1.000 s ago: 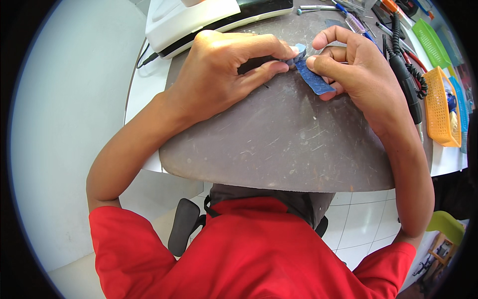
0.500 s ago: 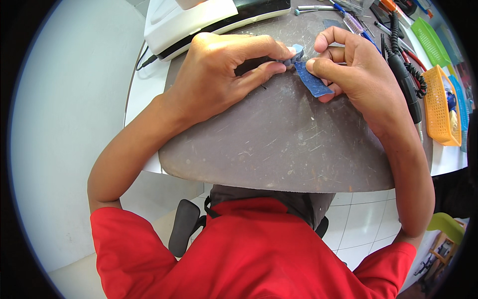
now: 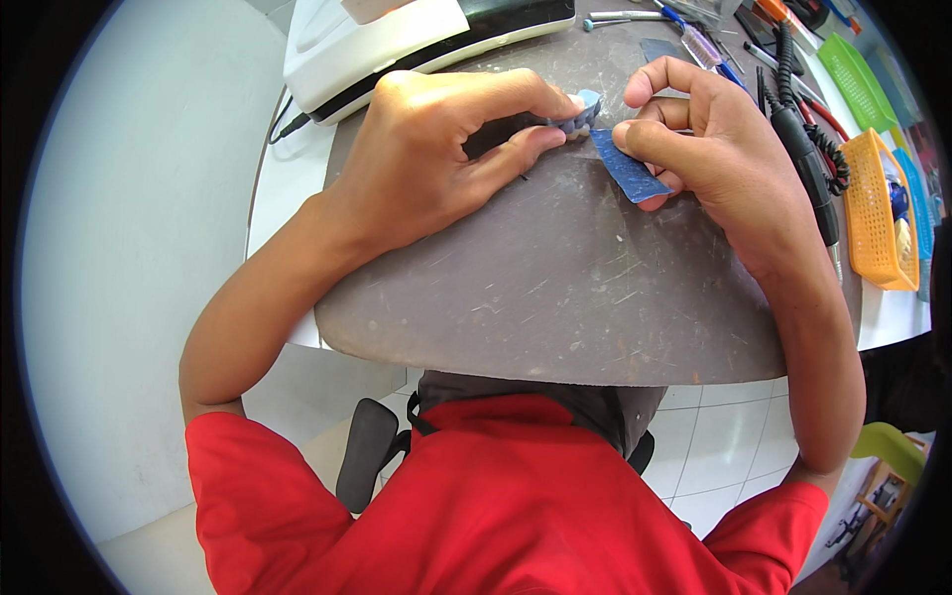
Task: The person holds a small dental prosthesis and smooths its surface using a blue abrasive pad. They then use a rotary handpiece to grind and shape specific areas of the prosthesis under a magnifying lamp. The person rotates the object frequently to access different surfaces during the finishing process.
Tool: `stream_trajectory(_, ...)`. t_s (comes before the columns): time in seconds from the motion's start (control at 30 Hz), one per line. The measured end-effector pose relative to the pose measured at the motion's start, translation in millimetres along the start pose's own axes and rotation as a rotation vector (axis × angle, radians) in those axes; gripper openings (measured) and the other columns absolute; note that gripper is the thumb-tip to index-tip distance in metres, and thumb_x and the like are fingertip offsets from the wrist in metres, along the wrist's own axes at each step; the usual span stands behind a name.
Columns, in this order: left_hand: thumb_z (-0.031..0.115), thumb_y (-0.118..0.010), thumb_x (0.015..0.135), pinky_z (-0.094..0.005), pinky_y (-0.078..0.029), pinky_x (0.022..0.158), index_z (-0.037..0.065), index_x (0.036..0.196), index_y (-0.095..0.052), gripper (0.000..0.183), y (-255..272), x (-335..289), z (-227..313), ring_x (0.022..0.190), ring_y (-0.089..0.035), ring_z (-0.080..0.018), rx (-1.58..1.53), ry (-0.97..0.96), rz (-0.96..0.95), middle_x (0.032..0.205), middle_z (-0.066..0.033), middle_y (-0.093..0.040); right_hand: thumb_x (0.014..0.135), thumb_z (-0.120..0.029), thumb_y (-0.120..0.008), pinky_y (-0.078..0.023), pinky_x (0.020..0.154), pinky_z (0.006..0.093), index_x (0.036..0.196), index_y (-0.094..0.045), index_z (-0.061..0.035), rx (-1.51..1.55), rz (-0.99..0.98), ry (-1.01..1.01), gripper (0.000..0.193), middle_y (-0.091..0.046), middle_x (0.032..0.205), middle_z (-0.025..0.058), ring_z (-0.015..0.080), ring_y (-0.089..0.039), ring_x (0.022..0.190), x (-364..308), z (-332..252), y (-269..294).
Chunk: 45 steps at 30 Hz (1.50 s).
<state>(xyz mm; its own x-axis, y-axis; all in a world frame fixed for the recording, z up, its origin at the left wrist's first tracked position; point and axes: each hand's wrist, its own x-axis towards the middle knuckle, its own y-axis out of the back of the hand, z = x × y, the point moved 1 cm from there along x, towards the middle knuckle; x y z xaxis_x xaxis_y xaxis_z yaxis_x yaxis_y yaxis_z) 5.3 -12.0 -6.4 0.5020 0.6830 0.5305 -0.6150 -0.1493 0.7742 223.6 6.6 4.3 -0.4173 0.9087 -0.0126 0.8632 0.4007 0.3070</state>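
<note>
Between its thumb and index finger, my left hand pinches a small grey-blue dental model with tooth-like bumps along it. Fingers cover its left part. My right hand is closed on a rectangular strip of blue paper, held under the thumb, with its other fingers curled behind. The strip hangs slanting over the worktop, its upper left corner close beside the dental model. I cannot tell whether the two touch.
Behind my left hand stands a white and black machine. The scratched grey worktop lies beneath both hands. To the right are a black handpiece with a coiled cord, a yellow basket and a green basket. Pens and tools lie at the back.
The blue paper strip has shifted slightly right, away from the dental model, and more of the model shows. Both hands keep their grips.
</note>
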Motion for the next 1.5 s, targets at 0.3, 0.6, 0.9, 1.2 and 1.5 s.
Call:
stream_trajectory(0.3,0.002,-0.072,0.086,-0.0302,-0.056,0.089,0.001,0.103,-0.074,0.017,0.6,2.8,-1.7,0.095,-0.072,-0.0192,-0.045,0.036,-0.015,0.100,-0.0093,-0.075,0.089,-0.015,-0.065,-0.046,0.057,0.0152,0.103,-0.055,-0.0071,-0.032,0.007,0.006,0.019,-0.060,0.072,-0.0018,0.0017,-0.055,0.061,0.4,1.1,0.5)
stream_trajectory(0.6,0.002,-0.072,0.086,-0.0301,-0.055,0.089,0.001,0.104,-0.074,0.018,1.8,2.4,-3.0,0.095,-0.072,-0.0192,-0.040,0.032,-0.027,0.101,-0.0087,-0.075,0.085,-0.011,-0.066,-0.057,0.066,0.0248,0.106,-0.057,0.0018,0.004,-0.054,-0.057,0.027,-0.067,0.080,0.0091,0.0136,-0.068,0.071,2.5,-3.2,3.0)
stream_trajectory(0.9,0.000,-0.072,0.081,-0.0311,-0.055,0.088,0.002,0.107,-0.073,0.026,4.0,-2.7,-7.4,0.094,-0.072,-0.0231,0.014,-0.092,-0.008,0.103,-0.0093,-0.075,0.087,-0.011,-0.066,-0.056,0.064,0.0242,0.107,-0.057,0.0011,-0.001,-0.013,-0.049,0.025,-0.067,0.079,0.0092,0.0145,-0.069,0.072,-0.3,-3.5,-2.3)
stream_trajectory(1.2,0.001,-0.071,0.082,-0.0280,-0.057,0.075,-0.002,0.101,-0.070,0.019,-1.4,-8.8,-17.7,0.080,-0.071,-0.0205,-0.162,-0.094,0.011,0.092,-0.0142,-0.074,0.093,-0.017,-0.065,-0.045,0.056,0.0152,0.107,-0.054,-0.0066,-0.102,0.001,-0.100,0.021,-0.062,0.074,-0.0014,0.0035,-0.060,0.063,1.8,-3.9,-12.5)
stream_trajectory(1.5,-0.002,-0.068,0.084,-0.0266,-0.055,0.081,-0.006,0.101,-0.069,0.018,-7.8,-2.9,-27.4,0.085,-0.067,-0.0167,-0.328,-0.176,0.060,0.090,-0.0124,-0.071,0.090,-0.002,-0.066,-0.037,0.049,0.0163,0.101,-0.051,-0.0020,0.094,-0.003,-0.231,0.018,-0.058,0.067,-0.0016,0.0029,-0.052,0.056,-1.8,-30.6,-16.6)
